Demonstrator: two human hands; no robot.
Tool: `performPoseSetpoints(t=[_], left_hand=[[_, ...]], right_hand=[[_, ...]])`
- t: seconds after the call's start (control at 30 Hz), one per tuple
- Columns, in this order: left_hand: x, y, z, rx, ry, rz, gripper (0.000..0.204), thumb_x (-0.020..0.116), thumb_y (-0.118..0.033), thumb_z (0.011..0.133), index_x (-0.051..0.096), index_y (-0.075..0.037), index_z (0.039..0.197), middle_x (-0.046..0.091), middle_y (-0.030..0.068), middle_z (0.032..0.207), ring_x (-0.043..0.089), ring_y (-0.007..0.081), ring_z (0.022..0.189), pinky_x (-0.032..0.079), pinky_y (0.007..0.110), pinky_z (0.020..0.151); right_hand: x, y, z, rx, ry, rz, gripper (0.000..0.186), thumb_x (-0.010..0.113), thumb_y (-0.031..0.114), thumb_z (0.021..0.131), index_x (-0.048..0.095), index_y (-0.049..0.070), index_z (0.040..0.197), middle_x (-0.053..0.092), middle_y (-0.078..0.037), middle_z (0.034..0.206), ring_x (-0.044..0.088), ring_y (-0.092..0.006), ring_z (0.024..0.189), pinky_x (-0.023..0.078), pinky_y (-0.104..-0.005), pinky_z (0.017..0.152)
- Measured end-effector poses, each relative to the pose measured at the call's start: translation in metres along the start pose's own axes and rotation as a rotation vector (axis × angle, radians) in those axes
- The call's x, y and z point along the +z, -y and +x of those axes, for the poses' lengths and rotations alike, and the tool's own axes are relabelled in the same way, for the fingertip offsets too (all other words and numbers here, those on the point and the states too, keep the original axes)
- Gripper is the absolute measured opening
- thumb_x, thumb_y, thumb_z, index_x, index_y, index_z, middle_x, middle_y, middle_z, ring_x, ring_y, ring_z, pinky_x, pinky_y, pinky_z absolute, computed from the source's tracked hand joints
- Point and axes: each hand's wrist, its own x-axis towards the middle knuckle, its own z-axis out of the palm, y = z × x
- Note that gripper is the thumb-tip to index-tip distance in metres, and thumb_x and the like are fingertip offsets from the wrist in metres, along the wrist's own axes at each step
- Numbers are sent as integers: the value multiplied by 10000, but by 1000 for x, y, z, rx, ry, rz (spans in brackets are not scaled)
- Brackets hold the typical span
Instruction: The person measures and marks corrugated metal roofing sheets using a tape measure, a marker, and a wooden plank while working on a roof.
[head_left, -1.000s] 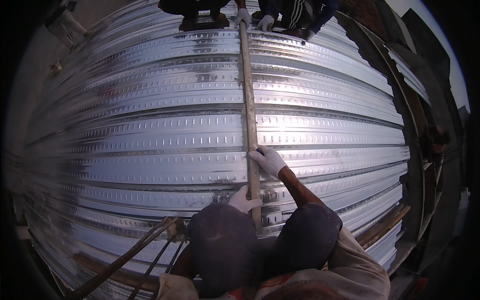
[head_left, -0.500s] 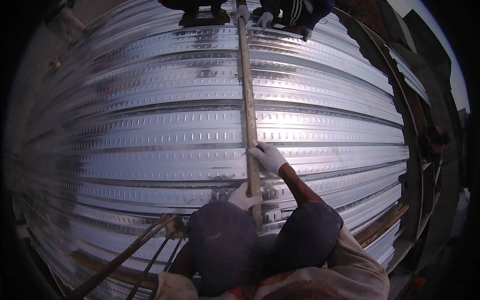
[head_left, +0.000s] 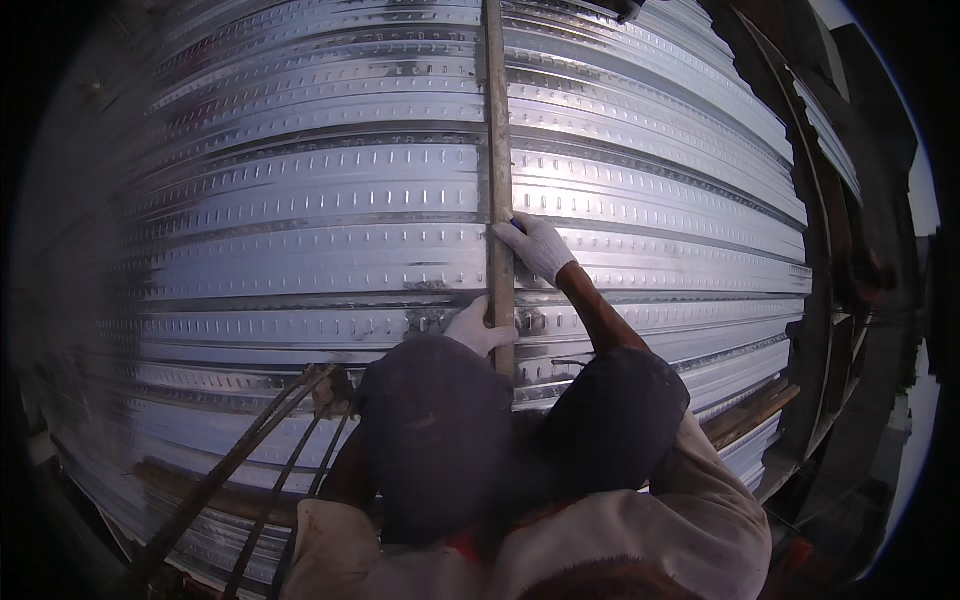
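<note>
A long, narrow straight bar (head_left: pixel 498 130), worn and greyish brown, lies across the ribs of shiny corrugated metal decking (head_left: pixel 320 180). My left hand (head_left: pixel 480 328), in a white glove, is closed around the bar's near end, just beyond my knees. Farther along, my gloved right hand (head_left: pixel 538 247) is closed at the bar's right edge. A small dark-blue, pen-like thing (head_left: pixel 517 226) shows at its fingertips; the rest of it is hidden by the glove.
Rusty rods (head_left: pixel 235 455) slant up at the lower left toward a small block. A wooden plank (head_left: pixel 750 415) lies at the right, near the decking's jagged edge, with dark steel beams (head_left: pixel 830 250) beyond. Part of a dark shape (head_left: pixel 622 8) shows at the far edge.
The view has tipped down, so the scene sits higher and the people at the far end have mostly left the picture. Both my hands keep their places on the bar.
</note>
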Motion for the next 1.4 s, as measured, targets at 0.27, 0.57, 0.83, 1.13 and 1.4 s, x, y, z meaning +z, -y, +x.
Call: performPoseSetpoints(t=[0.27,0.57,0.83,1.13,1.4], left_hand=[[1,-4,1,-41,-12,-58,815,865,-269,914,519,71,1569,751,162,1234,712,226,1062,561,376,974],[1,0,-2,-41,-47,-32,748,859,-302,921,587,49,1524,757,162,1244,706,234,1087,552,373,985],[1,6,-1,-42,-5,34,657,824,-418,959,685,46,1403,774,192,1244,722,267,1135,544,392,1014],[0,18,2,-74,-21,45,749,862,-506,906,709,55,1378,793,224,1199,767,285,1080,588,411,962],[-6,-8,-10,-240,25,143,747,834,-578,931,758,85,1267,810,198,1102,778,228,869,611,374,790]], right_hand=[[-35,4,-9,-117,-144,491,632,483,569,1165,793,24,1245,545,7,724,495,-99,652,430,-311,624],[-22,52,-16,-282,194,-64,595,678,635,1072,842,93,1253,710,-54,804,675,-148,738,561,-342,694],[-7,54,-12,-321,289,-345,484,715,552,1073,847,118,1240,828,-118,960,779,-249,850,622,-409,802],[1,74,-5,-316,456,-658,457,645,504,1118,821,97,1231,823,-146,994,798,-302,892,644,-437,881],[-21,65,34,-501,-64,-570,377,651,433,1083,823,108,1163,811,-130,935,800,-284,894,634,-423,884]])
